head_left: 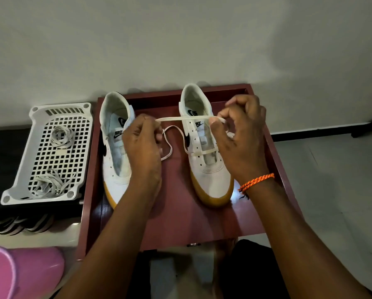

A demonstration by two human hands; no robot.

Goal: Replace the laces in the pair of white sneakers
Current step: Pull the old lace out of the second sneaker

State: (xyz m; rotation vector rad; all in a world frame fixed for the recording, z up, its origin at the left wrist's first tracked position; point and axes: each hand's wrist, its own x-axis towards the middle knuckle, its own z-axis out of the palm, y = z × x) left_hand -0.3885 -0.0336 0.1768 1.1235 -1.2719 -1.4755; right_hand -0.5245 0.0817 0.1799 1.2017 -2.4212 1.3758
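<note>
From the head camera, two white Nike sneakers with gum-yellow toe soles are sitting side by side on a dark red wooden tray (pixel 176 225), each lying with its long axis running away from the viewer, toes pointing toward the person and heel openings toward the pale wall (pixel 180 39). The left sneaker (pixel 116 147) is standing unlaced, its right flank being covered by the left hand (pixel 142 145). The right sneaker (pixel 204 147) is carrying a cream flat lace (pixel 180 119) that is crossing a low pair of eyelets as a single bar, with one end stretching level to the left and slack looping down onto the tray between the shoes. The left hand is pinching that stretched end between curled fingertips and thumb; the right hand (pixel 243 139), wearing an orange braided wristband (pixel 256 182), is pinching the other end over the shoe's tongue, though its fingers are hiding exactly where the lace is entering. To the left of the tray, a white perforated plastic basket (pixel 14 190) is holding two bundles of greyish old laces (pixel 61 137), their ends too tangled to follow. A pink plastic container (pixel 19 275) is being cut off at the lower left corner, and dark folded shapes just below the basket are too dim to identify. The person's dark-clothed lap (pixel 251 275) is showing at the bottom edge.
</note>
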